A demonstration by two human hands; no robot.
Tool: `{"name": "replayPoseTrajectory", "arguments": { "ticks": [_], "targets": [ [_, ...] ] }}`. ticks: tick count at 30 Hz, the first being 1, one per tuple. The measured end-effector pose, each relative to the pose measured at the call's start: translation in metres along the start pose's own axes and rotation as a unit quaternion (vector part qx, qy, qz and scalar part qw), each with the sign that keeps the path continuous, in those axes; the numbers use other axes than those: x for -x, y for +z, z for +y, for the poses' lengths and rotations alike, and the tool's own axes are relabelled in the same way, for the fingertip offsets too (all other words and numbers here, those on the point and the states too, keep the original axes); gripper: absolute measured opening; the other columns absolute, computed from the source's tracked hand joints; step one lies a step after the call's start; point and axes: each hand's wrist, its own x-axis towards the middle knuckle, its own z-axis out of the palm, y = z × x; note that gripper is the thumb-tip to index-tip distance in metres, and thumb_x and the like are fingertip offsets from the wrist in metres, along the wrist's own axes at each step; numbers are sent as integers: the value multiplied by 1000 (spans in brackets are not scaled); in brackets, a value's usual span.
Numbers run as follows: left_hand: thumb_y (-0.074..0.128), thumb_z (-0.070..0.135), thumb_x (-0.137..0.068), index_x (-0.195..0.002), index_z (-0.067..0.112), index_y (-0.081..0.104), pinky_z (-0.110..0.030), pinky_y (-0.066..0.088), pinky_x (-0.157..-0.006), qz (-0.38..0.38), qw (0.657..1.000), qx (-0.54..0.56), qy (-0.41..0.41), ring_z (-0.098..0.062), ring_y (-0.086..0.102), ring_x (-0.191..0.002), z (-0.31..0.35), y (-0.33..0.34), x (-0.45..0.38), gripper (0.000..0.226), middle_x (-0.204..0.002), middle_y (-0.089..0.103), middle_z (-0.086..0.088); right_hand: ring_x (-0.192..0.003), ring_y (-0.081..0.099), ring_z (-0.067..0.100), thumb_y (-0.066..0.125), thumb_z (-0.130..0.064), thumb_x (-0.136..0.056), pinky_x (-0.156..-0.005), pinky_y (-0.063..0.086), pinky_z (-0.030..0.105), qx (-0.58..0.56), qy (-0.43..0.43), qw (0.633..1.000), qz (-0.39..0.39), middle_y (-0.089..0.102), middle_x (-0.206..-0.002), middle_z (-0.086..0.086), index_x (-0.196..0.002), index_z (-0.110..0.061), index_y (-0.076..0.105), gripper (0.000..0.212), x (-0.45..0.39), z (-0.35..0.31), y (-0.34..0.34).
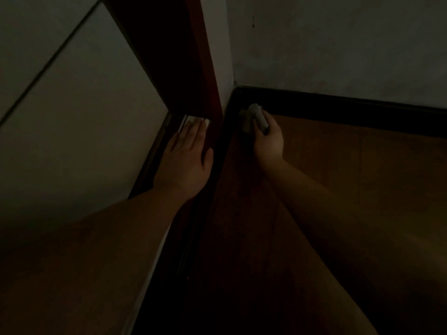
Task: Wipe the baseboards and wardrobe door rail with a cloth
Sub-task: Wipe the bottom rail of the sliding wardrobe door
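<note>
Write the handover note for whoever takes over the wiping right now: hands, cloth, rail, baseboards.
Left hand: open, fingers straight, resting flat on the dark wardrobe door rail at the foot of the pale wardrobe door.
Right hand: grips the bunched grey cloth, held at the dark baseboard close to the room corner.
Done: cannot tell from this dim view which stretches are already wiped.
Left: likely carry the cloth along the baseboard to the right over the wooden floor, then do the rail under the left hand.
</note>
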Motion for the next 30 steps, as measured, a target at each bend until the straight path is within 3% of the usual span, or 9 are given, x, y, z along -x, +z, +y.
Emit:
{"name": "replayPoseTrajectory", "arguments": {
  "ticks": [4,12,17,22,26,30],
  "targets": [
    [23,39,-105,-159,15,7,-38,9,-124,3,1000,-3,-3,-18,8,-153,0,0,2,61,-167,9,-3,-133,46,19,50,-24,-103,-114,37,31,33,-25,999,11,45,-147,8,-147,-24,44,45,-22,-7,10],
    [16,45,-100,-159,18,5,-32,3,-123,1,1000,-11,-9,-16,6,-153,0,2,1,66,-167,7,0,-135,44,22,50,-14,-102,-115,34,30,68,-48,996,-38,43,-150,10,-148,-21,44,46,-37,-3,32],
    [17,44,-100,-159,17,6,-33,4,-123,0,1000,-8,-8,-17,7,-153,1,2,1,66,-166,9,-1,-135,45,21,48,-14,-103,-112,37,29,47,-14,997,-57,45,-150,7,-148,-20,43,46,-37,-5,32],
    [16,44,-100,-159,16,6,-36,6,-124,-13,1000,-9,-6,-18,7,-153,3,-2,2,66,-167,9,-2,-125,47,14,45,4,-100,-88,44,7,-30,14,992,-122,44,-148,13,-147,-9,42,49,-13,-9,13],
    [20,42,-102,-159,14,8,-38,8,-124,-13,1000,-9,-4,-20,9,-153,3,-4,2,64,-166,10,-5,-126,47,14,53,-7,-100,-106,41,26,-18,14,987,-158,47,-147,7,-142,-15,48,43,26,2,6],
    [29,37,-106,-159,13,8,-37,7,-124,-13,1000,-24,-10,-21,8,-153,4,-4,2,62,-167,9,-5,-129,48,13,57,-15,-100,-104,41,23,-34,31,981,-187,49,-146,2,-140,-19,50,41,60,14,4]
  ]
}}
